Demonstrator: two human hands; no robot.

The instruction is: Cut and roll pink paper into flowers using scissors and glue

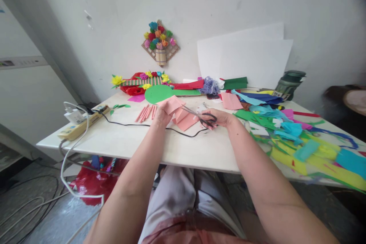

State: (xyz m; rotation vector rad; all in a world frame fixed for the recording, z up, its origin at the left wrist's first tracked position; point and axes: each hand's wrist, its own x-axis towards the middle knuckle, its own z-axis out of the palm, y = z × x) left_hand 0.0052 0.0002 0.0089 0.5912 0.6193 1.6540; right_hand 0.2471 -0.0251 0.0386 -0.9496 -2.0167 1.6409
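Note:
My left hand (163, 116) is closed on a piece of pink crepe paper (173, 103), held just above the table. In my right hand (221, 117) is a pair of scissors (211, 120) with dark handles. Their blades point left, with the tips at the right edge of the held paper. More pink paper (186, 121) lies beneath and between the hands. Left of the paper, several thin pink rolls (145, 113) lie side by side on the white table (183, 152).
A yellow power strip (82, 124) with a charger stands at the left, and a black cable (128, 124) runs across the table. Coloured paper scraps (297, 133) cover the right side. A green paddle-shaped piece (158, 94) and a dark bottle (289, 85) are at the back.

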